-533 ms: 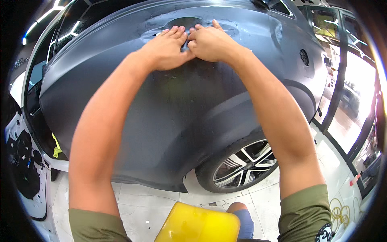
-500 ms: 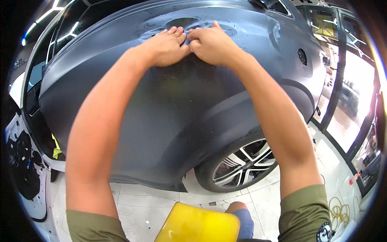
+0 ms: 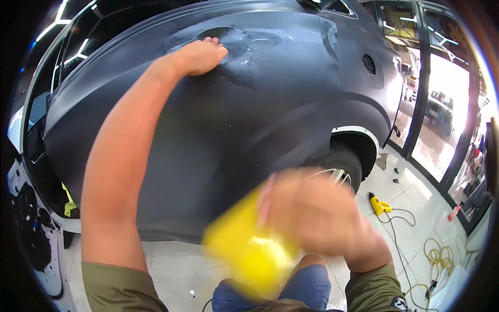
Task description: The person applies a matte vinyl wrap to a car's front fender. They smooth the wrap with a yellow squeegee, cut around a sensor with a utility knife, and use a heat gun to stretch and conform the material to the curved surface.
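Observation:
A dark grey wrap film (image 3: 182, 135) covers the car's side and hangs down toward the floor. Its upper part has a wet, wrinkled patch (image 3: 254, 44) around a dark door-handle recess (image 3: 221, 34). My left hand (image 3: 202, 56) lies against the film just below that recess, fingers pointing away and partly hidden by the back of the hand. Close in front of my body, my right hand (image 3: 317, 213) is closed on a flat yellow squeegee (image 3: 234, 239). Both are smeared by motion, and the right fingers are not clear.
The rear wheel (image 3: 338, 169) sits below the white-edged arch at right. On the tiled floor lie a yellow heat gun (image 3: 379, 204) with its cord, a coiled yellow cable (image 3: 439, 257) and a spray bottle (image 3: 455, 211). A detached door panel (image 3: 31, 223) stands at left.
My right hand has left the film and come down toward my body, taking hold of the yellow squeegee. My left hand stays on the film. The view has shifted right, bringing the heat gun in.

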A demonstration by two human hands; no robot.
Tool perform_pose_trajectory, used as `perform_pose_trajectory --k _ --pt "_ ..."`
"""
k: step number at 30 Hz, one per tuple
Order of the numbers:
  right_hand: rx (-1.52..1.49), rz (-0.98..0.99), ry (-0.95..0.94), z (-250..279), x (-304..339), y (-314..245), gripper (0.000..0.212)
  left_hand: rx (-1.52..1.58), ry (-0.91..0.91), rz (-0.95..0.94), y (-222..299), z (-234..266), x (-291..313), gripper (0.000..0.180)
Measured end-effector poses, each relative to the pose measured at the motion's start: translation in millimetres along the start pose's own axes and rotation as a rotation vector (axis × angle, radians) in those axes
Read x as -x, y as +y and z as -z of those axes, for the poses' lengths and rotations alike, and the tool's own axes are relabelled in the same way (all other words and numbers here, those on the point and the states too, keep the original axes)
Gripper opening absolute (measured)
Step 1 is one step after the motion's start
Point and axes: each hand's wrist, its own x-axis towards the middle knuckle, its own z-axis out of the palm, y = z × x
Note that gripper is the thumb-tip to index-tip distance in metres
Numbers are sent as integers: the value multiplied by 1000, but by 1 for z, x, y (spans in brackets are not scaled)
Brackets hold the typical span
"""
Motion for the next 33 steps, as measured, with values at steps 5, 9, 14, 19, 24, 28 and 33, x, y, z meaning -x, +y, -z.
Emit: perform_pose_trajectory --k 5,9,14,19,24,28,33 --pt "674 -105 189 -55 20 124 46 633 710 114 0 -35 40 43" --pt "785 22 6 -69 32 159 41 696 887 37 29 -48 136 37" --pt "830 65 55 -54 -49 230 44 868 718 152 48 -112 221 33" --pt "626 62 94 -57 -50 193 39 962 638 422 52 -158 310 30" --pt "694 113 21 -109 -21 181 39 1117 534 618 68 -189 340 27" --pt "851 -75 -78 -62 -117 222 31 1168 543 472 119 -182 310 25" --pt "699 35 31 -122 -43 152 36 1182 459 561 115 -198 353 25"
